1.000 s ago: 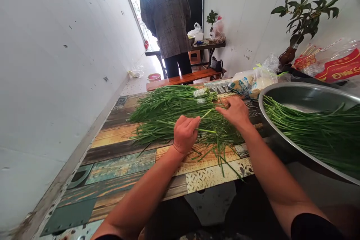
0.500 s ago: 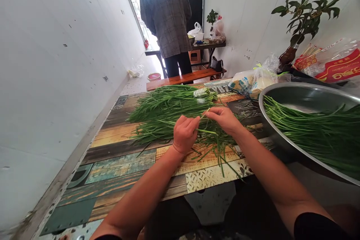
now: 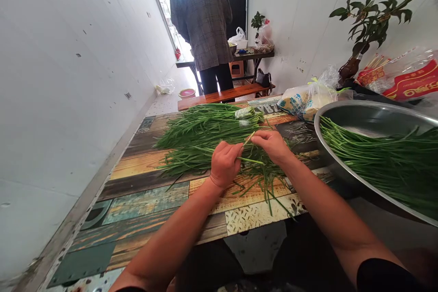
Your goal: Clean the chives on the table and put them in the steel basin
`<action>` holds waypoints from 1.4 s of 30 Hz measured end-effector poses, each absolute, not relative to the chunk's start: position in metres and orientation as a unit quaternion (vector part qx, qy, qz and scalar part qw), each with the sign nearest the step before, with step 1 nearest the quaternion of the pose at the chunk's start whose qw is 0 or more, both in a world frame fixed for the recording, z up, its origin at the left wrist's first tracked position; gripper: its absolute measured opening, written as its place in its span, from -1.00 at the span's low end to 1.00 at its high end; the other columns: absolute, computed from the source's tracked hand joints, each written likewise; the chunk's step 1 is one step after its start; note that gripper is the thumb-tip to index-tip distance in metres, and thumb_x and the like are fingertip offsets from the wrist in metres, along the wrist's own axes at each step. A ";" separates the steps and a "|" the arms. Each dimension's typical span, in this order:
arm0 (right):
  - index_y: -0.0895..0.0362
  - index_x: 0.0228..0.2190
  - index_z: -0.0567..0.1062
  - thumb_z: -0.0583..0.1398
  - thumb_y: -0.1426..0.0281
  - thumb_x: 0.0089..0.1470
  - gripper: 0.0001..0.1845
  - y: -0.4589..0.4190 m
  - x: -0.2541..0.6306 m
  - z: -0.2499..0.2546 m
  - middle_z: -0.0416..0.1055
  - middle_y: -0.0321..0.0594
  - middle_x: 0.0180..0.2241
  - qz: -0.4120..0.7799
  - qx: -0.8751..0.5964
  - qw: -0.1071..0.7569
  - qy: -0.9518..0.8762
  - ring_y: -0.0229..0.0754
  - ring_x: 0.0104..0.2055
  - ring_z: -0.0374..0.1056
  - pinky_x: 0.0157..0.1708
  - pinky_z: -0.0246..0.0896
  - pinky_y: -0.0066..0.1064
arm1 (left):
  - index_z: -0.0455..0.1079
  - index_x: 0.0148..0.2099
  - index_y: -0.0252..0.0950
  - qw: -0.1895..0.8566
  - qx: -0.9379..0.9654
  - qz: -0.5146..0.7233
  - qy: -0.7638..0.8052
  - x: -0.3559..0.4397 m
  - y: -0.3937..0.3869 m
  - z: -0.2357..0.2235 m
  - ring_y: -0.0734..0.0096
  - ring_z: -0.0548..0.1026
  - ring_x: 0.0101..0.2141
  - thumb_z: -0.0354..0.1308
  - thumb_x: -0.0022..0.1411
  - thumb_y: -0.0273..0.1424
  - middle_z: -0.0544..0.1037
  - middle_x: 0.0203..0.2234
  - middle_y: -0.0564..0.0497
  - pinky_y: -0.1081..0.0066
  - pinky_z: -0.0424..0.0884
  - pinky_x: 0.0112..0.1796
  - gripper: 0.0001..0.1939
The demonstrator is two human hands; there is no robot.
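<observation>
My left hand (image 3: 225,163) is closed around a few garlic chives (image 3: 252,161), their pale ends sticking out to the right. Thumb and fingertips of my right hand (image 3: 272,145) are pinched together at the tip of one pale stalk held up from my left fist. Behind my hands lies a pile of long garlic chives (image 3: 198,123), with white-wrapped bundles at its right end. Loose trimmings and bent leaves (image 3: 268,182) are scattered on the table under and in front of my right hand.
To the right stands a large steel basin (image 3: 362,171) holding more chives. Plastic bags (image 3: 308,98), a potted plant (image 3: 356,54) and a red package (image 3: 414,80) are behind it. A person in a checked jacket (image 3: 205,13) stands beyond the wood-patterned table (image 3: 147,200), past a bench (image 3: 219,96).
Almost nothing differs. My right fingertips have shifted very slightly along the pale stalk, and more of its tip shows; my left hand stays in place.
</observation>
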State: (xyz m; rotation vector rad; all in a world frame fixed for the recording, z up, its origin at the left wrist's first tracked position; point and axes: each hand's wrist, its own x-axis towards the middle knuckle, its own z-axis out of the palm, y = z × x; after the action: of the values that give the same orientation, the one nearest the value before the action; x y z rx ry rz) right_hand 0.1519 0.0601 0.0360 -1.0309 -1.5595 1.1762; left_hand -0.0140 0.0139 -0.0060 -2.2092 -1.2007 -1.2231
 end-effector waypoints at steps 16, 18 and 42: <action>0.10 -0.56 0.52 0.09 0.42 0.05 -0.75 0.065 0.156 0.027 0.42 -0.22 -0.53 0.082 -0.403 0.457 -0.788 -0.20 -0.40 0.27 -0.27 0.16 -0.34 | 0.30 -0.41 -0.27 0.154 -0.768 -0.384 -0.488 -0.011 0.013 -0.002 0.35 0.31 -0.48 -0.10 0.33 -0.46 0.42 -0.58 0.01 0.32 0.17 -0.35 -0.73; 0.09 -0.52 0.54 0.10 0.41 0.05 -0.77 0.069 0.160 0.026 0.44 -0.20 -0.50 0.065 -0.423 0.462 -0.777 -0.17 -0.37 0.30 -0.24 0.17 -0.33 | 0.29 -0.42 -0.26 0.147 -0.772 -0.379 -0.489 -0.011 0.013 -0.003 0.34 0.29 -0.48 -0.10 0.33 -0.46 0.41 -0.59 0.01 0.33 0.16 -0.36 -0.73; 0.13 -0.55 0.45 0.01 0.24 0.20 -0.60 0.097 0.182 0.020 0.36 -0.16 -0.37 0.137 -0.405 0.414 -0.803 -0.18 -0.28 0.25 -0.19 0.16 -0.31 | 0.39 -0.31 -0.22 0.197 -0.797 -0.337 -0.460 -0.019 0.013 0.002 0.34 0.26 -0.47 -0.13 0.33 -0.50 0.39 -0.58 0.02 0.32 0.15 -0.34 -0.72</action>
State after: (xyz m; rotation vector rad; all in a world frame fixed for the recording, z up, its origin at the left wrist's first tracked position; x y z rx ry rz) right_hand 0.1825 0.0966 0.0196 -1.0191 -2.0192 0.3449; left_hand -0.0188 0.0132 0.0024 -2.2309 -1.2889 -0.9447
